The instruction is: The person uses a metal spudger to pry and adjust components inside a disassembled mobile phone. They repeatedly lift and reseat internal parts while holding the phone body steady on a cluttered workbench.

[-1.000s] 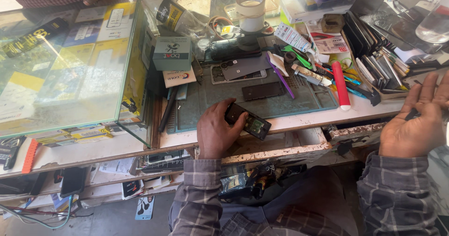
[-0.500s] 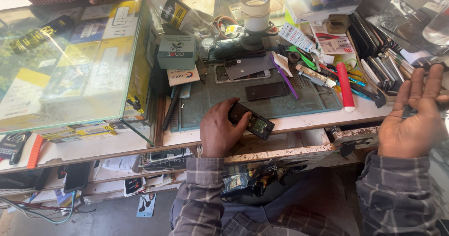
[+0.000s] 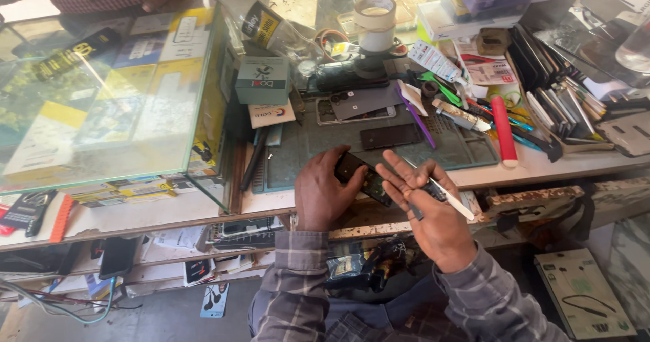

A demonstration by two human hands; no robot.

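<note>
I see a white surface (image 3: 542, 167) crowded with repair clutter. A grey-green work mat (image 3: 318, 142) lies flat on it, carrying a dark phone screen (image 3: 390, 136) and a phone back panel (image 3: 355, 105). A red cylinder (image 3: 504, 131) rests at the mat's right edge. A small green box (image 3: 263, 80) sits at the mat's far left corner, beside a glass display case (image 3: 108, 98).

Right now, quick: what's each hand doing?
Left hand: closed on a small black phone.
Right hand: fingers spread open, a white-tipped tool lying across it, beside the phone.
</note>
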